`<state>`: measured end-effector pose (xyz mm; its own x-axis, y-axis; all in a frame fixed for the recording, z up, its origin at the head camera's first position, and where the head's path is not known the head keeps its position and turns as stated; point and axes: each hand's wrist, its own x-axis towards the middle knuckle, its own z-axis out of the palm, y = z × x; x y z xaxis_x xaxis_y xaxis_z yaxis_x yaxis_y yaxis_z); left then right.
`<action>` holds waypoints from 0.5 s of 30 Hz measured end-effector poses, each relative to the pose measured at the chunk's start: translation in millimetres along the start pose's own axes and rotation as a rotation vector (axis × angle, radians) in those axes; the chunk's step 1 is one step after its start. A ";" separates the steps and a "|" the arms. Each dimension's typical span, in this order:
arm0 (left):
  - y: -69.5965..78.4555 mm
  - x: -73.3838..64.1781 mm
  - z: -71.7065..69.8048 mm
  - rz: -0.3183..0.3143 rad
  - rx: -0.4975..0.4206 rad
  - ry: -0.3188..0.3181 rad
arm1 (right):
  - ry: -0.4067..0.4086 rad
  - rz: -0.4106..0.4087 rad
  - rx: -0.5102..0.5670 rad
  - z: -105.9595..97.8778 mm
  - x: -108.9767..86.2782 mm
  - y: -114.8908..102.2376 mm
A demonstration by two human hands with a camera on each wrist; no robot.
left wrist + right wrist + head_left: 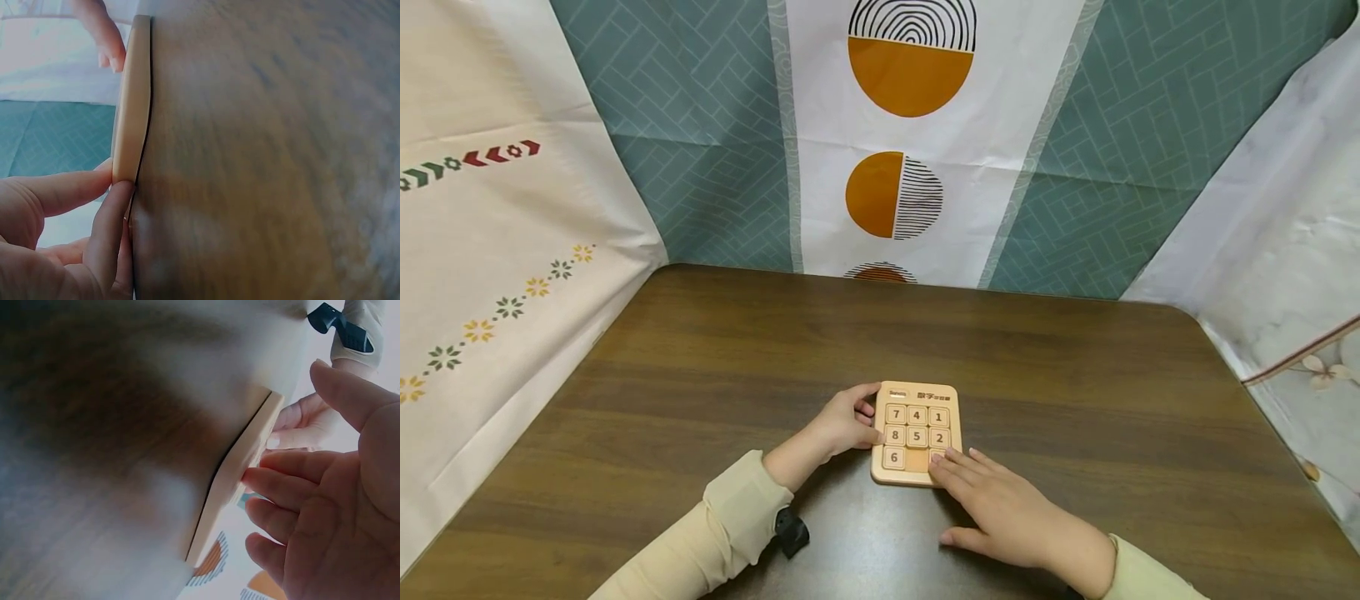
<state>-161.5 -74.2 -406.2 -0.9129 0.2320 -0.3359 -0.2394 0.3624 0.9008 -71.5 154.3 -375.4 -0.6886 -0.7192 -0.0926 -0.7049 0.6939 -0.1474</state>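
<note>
A wooden sliding number puzzle (917, 390) lies on the table in the head view, its tiles reading 7, 4, 1, then 8, 5, 2, then 6. Bare wood shows in the bottom middle slot (916, 461). At the puzzle's left edge, my left hand (842, 423) grips the frame between thumb and fingers; the left wrist view shows them against its side (132, 112). My right hand (1003, 508) reaches over the lower right corner with fairly straight fingers. Its fingertips touch the bottom right tile and mostly cover it, while the thumb is spread away.
The dark brown wooden table (700, 350) extends around the puzzle on every side. A patterned cloth (715, 133) hangs behind its far edge, with pale cloths at both sides. A black strap device (792, 533) sits at the left wrist.
</note>
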 end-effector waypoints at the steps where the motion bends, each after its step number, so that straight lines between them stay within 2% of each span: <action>1: 0.1 0.0 -0.1 0.000 -0.001 0.000 | 0.003 -0.003 -0.003 -0.2 0.0 0.1; 8: 1.0 -0.4 0.7 -0.001 -0.014 0.006 | 0.044 -0.049 -0.037 -3.8 10.2 -6.7; 15: 0.8 -1.2 0.6 0.018 -0.023 0.004 | 0.028 -0.103 -0.068 -0.4 29.0 -16.7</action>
<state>-160.4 -73.7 -405.2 -0.9185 0.2347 -0.3183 -0.2302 0.3372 0.9129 -79.8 121.8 -375.2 -0.6157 -0.7862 -0.0530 -0.7814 0.6178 -0.0875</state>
